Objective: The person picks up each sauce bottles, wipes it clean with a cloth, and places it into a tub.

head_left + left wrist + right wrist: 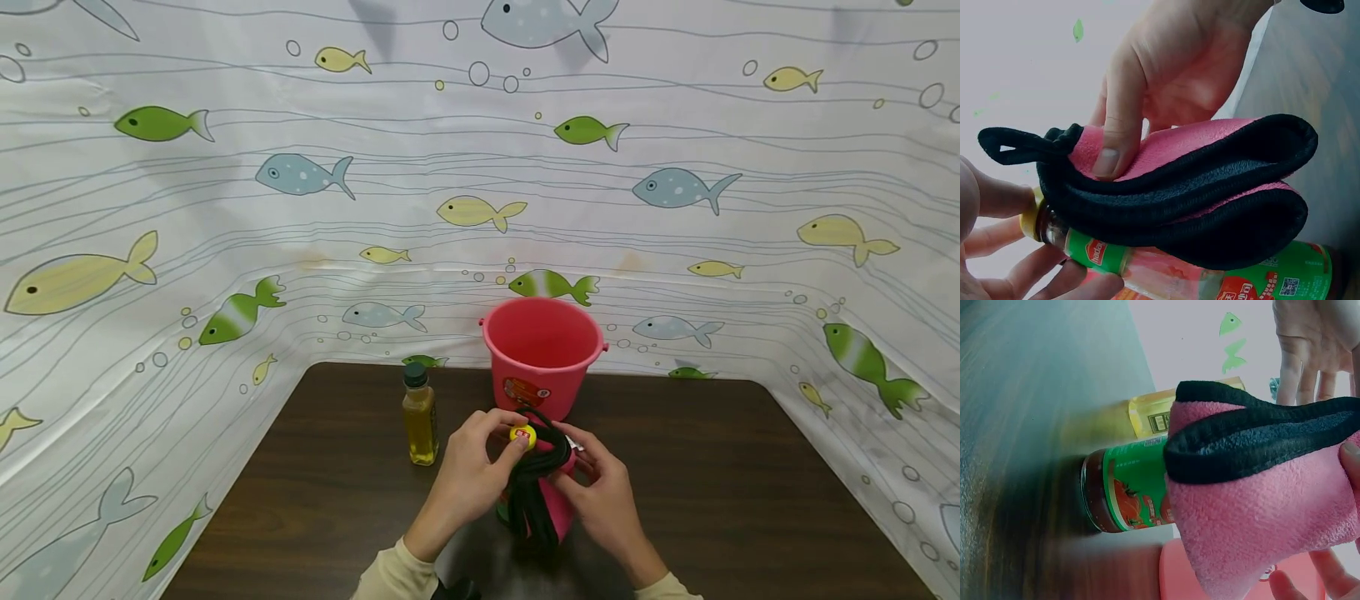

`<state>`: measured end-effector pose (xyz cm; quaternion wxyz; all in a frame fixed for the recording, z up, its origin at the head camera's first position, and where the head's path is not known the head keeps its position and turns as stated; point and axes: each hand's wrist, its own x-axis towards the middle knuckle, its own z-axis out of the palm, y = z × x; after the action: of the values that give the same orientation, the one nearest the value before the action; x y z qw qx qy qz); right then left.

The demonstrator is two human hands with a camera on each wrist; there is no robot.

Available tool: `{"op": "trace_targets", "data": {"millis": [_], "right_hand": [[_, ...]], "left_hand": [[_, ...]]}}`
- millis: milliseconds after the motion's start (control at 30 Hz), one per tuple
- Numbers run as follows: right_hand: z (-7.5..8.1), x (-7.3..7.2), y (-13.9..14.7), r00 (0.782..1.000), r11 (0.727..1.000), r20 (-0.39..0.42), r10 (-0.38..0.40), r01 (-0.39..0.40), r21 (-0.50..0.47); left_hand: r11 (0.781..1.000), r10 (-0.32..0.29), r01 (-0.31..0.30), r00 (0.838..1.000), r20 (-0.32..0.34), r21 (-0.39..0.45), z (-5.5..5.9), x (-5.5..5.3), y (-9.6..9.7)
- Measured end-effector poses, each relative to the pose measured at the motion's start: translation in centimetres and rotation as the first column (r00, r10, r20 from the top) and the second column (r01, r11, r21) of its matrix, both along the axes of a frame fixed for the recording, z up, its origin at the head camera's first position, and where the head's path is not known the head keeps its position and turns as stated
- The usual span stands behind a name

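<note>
The work looks partway: a folded pink cloth with black edging (1260, 506) is up beside the upright, green-labelled glass sauce bottle (1138, 487), near centre, not yet released. The left hand (472, 467) pinches its yellow cap (522, 436); the right hand (602, 492) grips the cloth. Counted: one cloth, two bottles (yellow oil bottle (421, 421) left), one pink plastic bucket (536, 383), far.

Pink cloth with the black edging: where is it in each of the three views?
Head: the pink cloth is low, slightly right of centre.
Left wrist: across the middle, spanning most of the width.
Right wrist: right of centre, running to the right edge.
Shared landmark: the green-labelled bottle, partly covered by the cloth in each.
</note>
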<state>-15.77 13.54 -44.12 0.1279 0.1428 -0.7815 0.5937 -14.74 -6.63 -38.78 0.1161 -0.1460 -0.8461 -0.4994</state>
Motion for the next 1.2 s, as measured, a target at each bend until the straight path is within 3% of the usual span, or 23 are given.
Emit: {"op": "trace_targets", "data": {"millis": [400, 700, 967, 1200], "right_hand": [[-0.1, -0.1, -0.5, 0.998, 0.999, 0.047, 0.05, -0.051, 0.003], [-0.4, -0.1, -0.8, 0.99, 0.991, 0.055, 0.132, -0.134, 0.022], [-0.5, 0.0, -1.1, 0.987, 0.99, 0.087, 0.132, -0.136, 0.04], [-1.0, 0.0, -1.0, 0.983, 0.985, 0.148, 0.11, -0.127, 0.115]], "left_hand": [[0.999, 0.034, -0.034, 0.999, 0.02, 0.013, 0.1, -0.2, 0.2], [0.999, 0.034, -0.034, 0.999, 0.017, 0.01, 0.1, -0.2, 0.1], [1.0, 0.026, -0.026, 0.999, 0.027, 0.004, 0.2, -0.2, 0.1], [1.0, 0.023, -0.023, 0.999, 0.037, -0.007, 0.3, -0.2, 0.1]]}}
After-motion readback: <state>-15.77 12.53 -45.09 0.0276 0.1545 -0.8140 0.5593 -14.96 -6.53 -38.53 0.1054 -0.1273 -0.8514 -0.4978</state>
